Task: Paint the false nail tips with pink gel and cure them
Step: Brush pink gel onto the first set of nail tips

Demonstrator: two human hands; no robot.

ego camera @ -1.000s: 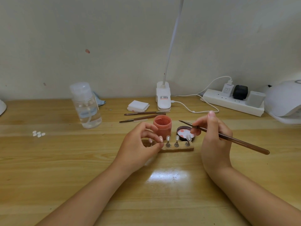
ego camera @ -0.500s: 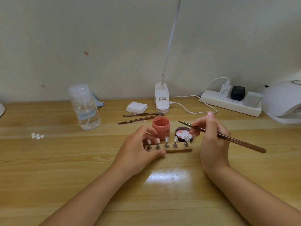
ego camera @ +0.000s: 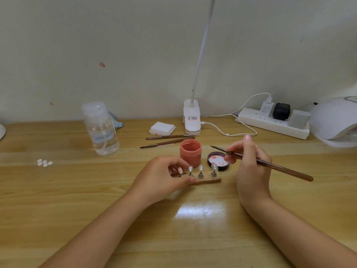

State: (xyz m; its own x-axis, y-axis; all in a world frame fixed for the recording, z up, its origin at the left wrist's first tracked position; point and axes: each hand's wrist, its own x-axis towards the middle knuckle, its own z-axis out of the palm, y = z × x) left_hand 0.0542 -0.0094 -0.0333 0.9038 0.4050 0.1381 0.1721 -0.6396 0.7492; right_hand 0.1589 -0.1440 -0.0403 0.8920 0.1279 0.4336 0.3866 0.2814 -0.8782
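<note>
A small wooden stand (ego camera: 209, 180) lies on the table, carrying clear false nail tips (ego camera: 201, 168) on metal posts. My left hand (ego camera: 162, 176) grips the stand's left end, its thumb at the front edge, and hides the leftmost posts. Behind the stand is an open jar of pink gel (ego camera: 190, 152), with its dark lid (ego camera: 218, 161) lying inside-up to the right. My right hand (ego camera: 251, 163) pinches a long brown brush (ego camera: 270, 164), the bristle tip pointing left above the lid.
Two spare brushes (ego camera: 168, 141) lie behind the jar. A clear liquid bottle (ego camera: 100, 128) stands at left, loose nail tips (ego camera: 44, 162) further left. White pads (ego camera: 161, 128), a lamp base (ego camera: 191, 117), a power strip (ego camera: 274, 122) and a white curing lamp (ego camera: 336, 120) line the back.
My left hand has closed lower onto the left end of the stand, covering more posts. The right hand with the brush has hardly moved.
</note>
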